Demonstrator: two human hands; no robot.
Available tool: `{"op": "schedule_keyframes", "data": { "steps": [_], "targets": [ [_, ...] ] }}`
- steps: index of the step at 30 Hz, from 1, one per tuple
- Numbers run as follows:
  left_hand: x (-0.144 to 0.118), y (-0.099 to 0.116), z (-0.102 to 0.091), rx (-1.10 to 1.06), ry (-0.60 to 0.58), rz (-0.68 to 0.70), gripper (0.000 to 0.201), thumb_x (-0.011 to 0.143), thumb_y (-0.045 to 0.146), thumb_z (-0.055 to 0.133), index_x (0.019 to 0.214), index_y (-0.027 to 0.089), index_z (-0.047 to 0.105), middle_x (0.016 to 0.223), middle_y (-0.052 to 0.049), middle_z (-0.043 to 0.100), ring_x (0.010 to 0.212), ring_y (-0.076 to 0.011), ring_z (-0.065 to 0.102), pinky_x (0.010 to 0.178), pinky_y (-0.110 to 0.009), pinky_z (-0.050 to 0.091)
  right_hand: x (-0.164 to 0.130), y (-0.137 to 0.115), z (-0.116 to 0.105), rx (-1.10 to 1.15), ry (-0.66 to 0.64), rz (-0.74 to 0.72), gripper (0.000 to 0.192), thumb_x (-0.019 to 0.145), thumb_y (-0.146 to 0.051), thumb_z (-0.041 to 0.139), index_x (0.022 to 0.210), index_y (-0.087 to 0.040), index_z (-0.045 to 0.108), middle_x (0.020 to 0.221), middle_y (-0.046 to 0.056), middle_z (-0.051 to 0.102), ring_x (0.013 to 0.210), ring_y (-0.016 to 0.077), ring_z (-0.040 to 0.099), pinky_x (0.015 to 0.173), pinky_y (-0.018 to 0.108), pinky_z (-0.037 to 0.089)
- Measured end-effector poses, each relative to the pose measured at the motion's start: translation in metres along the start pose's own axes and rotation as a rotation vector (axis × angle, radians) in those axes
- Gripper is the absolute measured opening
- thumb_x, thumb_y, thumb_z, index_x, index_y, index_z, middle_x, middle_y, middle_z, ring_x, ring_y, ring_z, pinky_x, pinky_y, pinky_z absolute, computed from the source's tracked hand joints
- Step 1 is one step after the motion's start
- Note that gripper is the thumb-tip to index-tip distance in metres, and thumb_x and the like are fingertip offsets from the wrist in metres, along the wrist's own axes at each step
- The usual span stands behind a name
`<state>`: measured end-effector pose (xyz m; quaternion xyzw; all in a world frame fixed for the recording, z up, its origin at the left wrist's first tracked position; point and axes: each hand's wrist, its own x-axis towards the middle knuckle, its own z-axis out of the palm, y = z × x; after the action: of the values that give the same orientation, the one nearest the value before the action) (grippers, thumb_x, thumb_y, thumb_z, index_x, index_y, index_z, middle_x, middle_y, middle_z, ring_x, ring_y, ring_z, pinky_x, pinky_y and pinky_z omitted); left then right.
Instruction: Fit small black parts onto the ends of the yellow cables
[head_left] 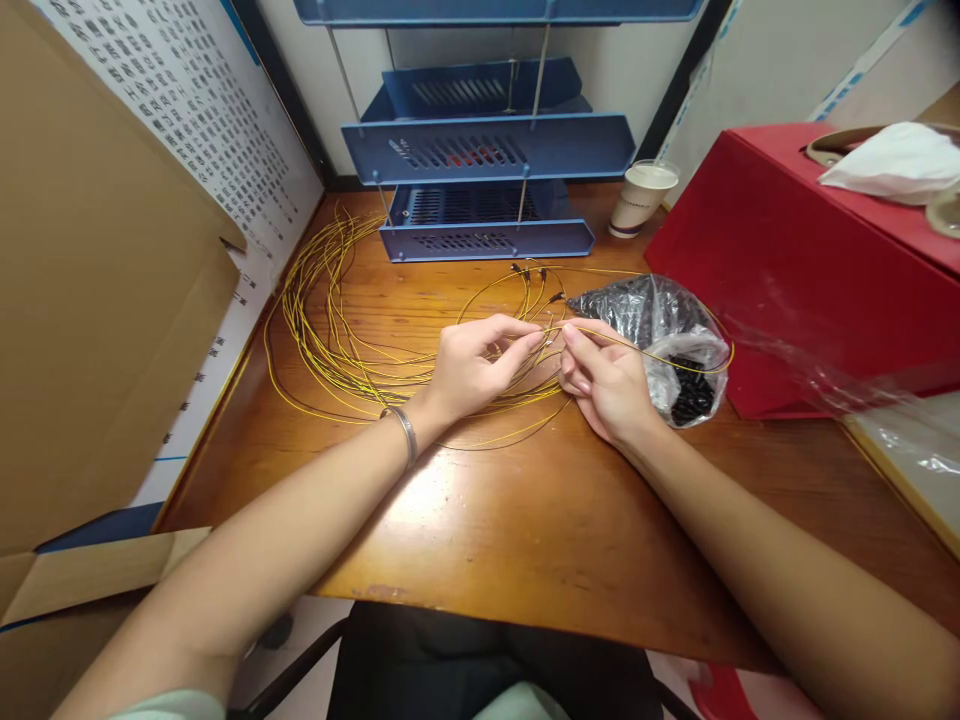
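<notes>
A thin yellow wire [660,358] runs between my two hands over the middle of the wooden table [480,530]. Thumb and fingertips of my left hand [484,365] pinch it near one end; a bracelet circles that wrist. Just to the right, my right hand [606,378] pinches the same wire, which loops away to the right. Beneath and left of my hands lies a loose coil of yellow and dark wires [315,320]. Several wire ends behind my hands carry small black connectors [541,275]. Beside my right hand sits a clear plastic bag [667,320] of small black parts.
Blue stacked trays [487,150] stand at the back, with a paper cup [643,198] to their right. A red box [787,270] with white tissue [892,165] on top takes up the right side. Cardboard [105,260] rises on the left.
</notes>
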<state>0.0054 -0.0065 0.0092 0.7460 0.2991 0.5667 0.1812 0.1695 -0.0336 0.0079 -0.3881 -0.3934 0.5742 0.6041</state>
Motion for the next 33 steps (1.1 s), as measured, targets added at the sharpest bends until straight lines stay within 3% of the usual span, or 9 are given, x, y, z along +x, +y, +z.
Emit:
{"op": "schedule_keyframes", "data": {
  "steps": [13,23,33],
  "targets": [
    [-0.0011,-0.0020,-0.0001,0.013,-0.065,-0.035,0.014,0.089,0.027,0.072,0.086,0.014,0.078,0.073,-0.002,0.079,0.052,-0.0055,0.063,0.054,-0.015,0.049,-0.0004,0.0007,0.0002,-0.048,-0.030,0.029,0.035,0.068,-0.043,0.087,0.086,-0.020,0.068,0.050,-0.007,0.056,0.037,0.0025,0.029,0.039,0.020,0.016],
    [-0.0019,-0.0024,-0.0010,0.023,-0.108,-0.045,0.014,0.090,0.026,0.071,0.088,0.014,0.078,0.076,-0.004,0.079,0.054,-0.0065,0.063,0.056,-0.017,0.049,-0.0028,0.0082,-0.0045,-0.127,-0.001,-0.055,0.027,0.077,-0.041,0.082,0.088,-0.020,0.070,0.050,-0.006,0.055,0.039,0.0043,0.034,0.040,0.021,0.020],
    [-0.0021,-0.0027,-0.0010,0.046,-0.113,-0.061,0.017,0.091,0.030,0.070,0.087,0.015,0.078,0.075,-0.004,0.079,0.053,-0.0072,0.062,0.054,-0.018,0.048,-0.0020,0.0079,-0.0035,-0.185,0.006,-0.053,0.033,0.074,-0.046,0.083,0.087,-0.020,0.067,0.050,-0.007,0.054,0.041,0.0056,0.037,0.041,0.021,0.023]
  ]
}}
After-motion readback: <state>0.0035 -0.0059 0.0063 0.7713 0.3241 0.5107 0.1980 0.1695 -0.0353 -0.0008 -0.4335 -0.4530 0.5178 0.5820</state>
